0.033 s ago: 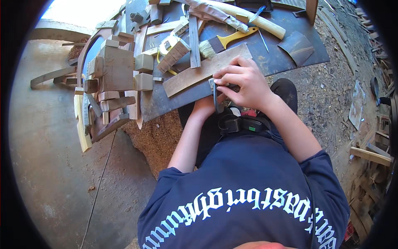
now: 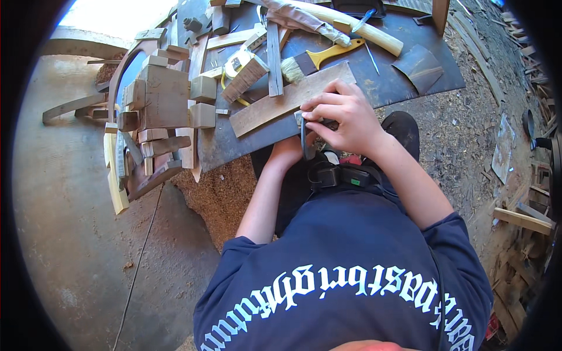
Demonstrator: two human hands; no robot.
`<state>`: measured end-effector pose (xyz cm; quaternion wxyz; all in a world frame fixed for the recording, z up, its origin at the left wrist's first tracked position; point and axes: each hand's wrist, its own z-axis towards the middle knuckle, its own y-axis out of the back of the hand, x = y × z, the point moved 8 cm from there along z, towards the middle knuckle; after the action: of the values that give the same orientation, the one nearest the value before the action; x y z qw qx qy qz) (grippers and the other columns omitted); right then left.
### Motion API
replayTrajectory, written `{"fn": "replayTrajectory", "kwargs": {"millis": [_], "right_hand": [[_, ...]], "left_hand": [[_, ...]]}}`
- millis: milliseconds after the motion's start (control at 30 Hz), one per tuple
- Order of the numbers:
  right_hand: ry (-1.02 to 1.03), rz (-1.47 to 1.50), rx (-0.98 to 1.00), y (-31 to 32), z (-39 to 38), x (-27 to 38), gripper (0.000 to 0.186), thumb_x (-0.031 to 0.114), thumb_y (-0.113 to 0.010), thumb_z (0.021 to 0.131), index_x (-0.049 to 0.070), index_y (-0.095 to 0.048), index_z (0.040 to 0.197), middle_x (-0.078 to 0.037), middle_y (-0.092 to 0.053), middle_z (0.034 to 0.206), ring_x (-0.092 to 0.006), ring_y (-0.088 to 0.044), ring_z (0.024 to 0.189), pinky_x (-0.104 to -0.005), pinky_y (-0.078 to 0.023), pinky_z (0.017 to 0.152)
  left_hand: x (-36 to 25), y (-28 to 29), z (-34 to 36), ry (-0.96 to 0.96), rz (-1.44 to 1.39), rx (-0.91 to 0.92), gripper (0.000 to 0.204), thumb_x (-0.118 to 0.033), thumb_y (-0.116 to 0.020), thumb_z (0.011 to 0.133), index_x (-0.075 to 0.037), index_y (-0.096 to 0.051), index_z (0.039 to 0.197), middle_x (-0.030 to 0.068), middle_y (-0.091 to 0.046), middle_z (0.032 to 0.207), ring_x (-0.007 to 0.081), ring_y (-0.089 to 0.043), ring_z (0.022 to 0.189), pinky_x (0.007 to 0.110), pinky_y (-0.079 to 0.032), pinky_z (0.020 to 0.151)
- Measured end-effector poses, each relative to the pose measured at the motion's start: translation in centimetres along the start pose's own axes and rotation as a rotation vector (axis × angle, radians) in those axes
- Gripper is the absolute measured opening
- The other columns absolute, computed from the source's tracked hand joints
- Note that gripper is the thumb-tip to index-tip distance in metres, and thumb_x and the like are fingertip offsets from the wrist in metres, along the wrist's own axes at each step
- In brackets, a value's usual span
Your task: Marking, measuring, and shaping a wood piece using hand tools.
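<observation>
Watching remotely, I find the dark strip (image 2: 304, 139) at the near table (image 2: 219, 147) edge, on end, between both hands. Right hand (image 2: 348, 115), at its 2 o'clock: thumb and fingers pinched on the upper end. Left hand (image 2: 287, 151), at its 8 o'clock: fingers partly hidden behind the strip; I cannot tell whether they grip. Step in hand, my reading: handling the strip off the tabletop. Next move, I judge, calls for a steady pinch and room from the edge. Flat board (image 2: 275, 105) just off, toward 11. Paintbrush (image 2: 322, 54) at 12, tape measure (image 2: 236, 63) between 10 and 11, dark sheet (image 2: 419, 69) at 2. Farther out, toward 9:30, stacked wood blocks (image 2: 167, 96).
</observation>
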<state>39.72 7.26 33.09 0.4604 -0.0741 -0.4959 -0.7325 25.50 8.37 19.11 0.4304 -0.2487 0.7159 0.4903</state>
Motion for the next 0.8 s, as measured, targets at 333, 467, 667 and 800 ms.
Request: {"fn": "replayTrajectory", "kwargs": {"millis": [333, 467, 667, 800], "right_hand": [[-0.029, -0.012, 0.019, -0.2, 0.1, -0.2, 0.009, 0.021, -0.078, 0.079, 0.017, -0.075, 0.086, 0.009, -0.074, 0.103, -0.0201, -0.060, 0.099, -0.0366, -0.044, 0.086], [-0.017, -0.014, 0.033, -0.4, 0.4, 0.1, 0.009, 0.021, -0.078, 0.079, 0.016, -0.075, 0.086, 0.008, -0.074, 0.102, -0.0205, -0.060, 0.099, -0.0364, -0.044, 0.086], [-0.016, -0.008, 0.032, -0.3, 0.7, 0.4, 0.008, 0.018, -0.078, 0.078, 0.015, -0.075, 0.085, 0.008, -0.074, 0.101, -0.0205, -0.061, 0.096, -0.0360, -0.045, 0.086], [-0.027, -0.021, 0.030, -0.1, 0.6, 0.1, 0.008, 0.018, -0.079, 0.078, 0.015, -0.075, 0.085, 0.008, -0.074, 0.101, -0.0203, -0.060, 0.095, -0.0356, -0.045, 0.086]], "left_hand": [[-1.6, 0.9, 0.3, 0.025, 0.116, 0.019, 0.051, -0.036, -0.070, 0.089, -0.008, -0.060, 0.130, 0.0138, -0.063, 0.131, 0.0289, -0.059, 0.125, 0.043, -0.044, 0.106], [-1.5, 1.1, 0.2, 0.015, 0.001, 0.050, 0.046, -0.032, -0.069, 0.090, -0.009, -0.060, 0.129, 0.0133, -0.064, 0.129, 0.0294, -0.060, 0.122, 0.042, -0.046, 0.104], [-0.7, 0.1, 1.0, -0.052, 0.140, 0.013, 0.040, -0.031, -0.068, 0.094, -0.008, -0.062, 0.126, 0.0146, -0.066, 0.123, 0.0292, -0.063, 0.115, 0.042, -0.049, 0.098], [-2.3, 0.9, 0.2, -0.087, -0.032, -0.013, 0.037, -0.030, -0.071, 0.092, -0.008, -0.064, 0.120, 0.0146, -0.068, 0.118, 0.0300, -0.065, 0.110, 0.043, -0.051, 0.094]]}}
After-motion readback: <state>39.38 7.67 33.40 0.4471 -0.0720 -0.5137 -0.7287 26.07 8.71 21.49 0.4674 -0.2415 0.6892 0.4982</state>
